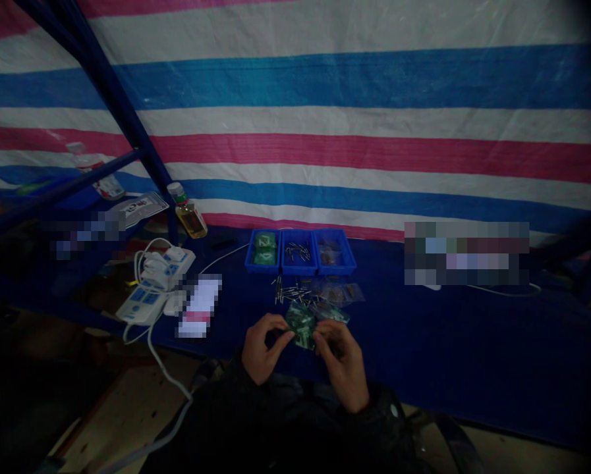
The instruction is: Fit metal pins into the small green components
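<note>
left hand (264, 349) & right hand (339, 364) close together, both pinching small green packet (301, 324) on blue worktop (423, 349), loose metal pins (288, 289) & blue bins (300, 251) just far of them.

A dark blue cloth-covered bench (448, 349). Three blue plastic trays (300, 251) at its back, with loose metal pins (288, 289) and small clear bags (337, 291) just in front of them; to their left, a white power strip (144, 304).

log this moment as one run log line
left hand: holds packet | right hand: holds packet | nearby: loose pins, blue bins
</note>
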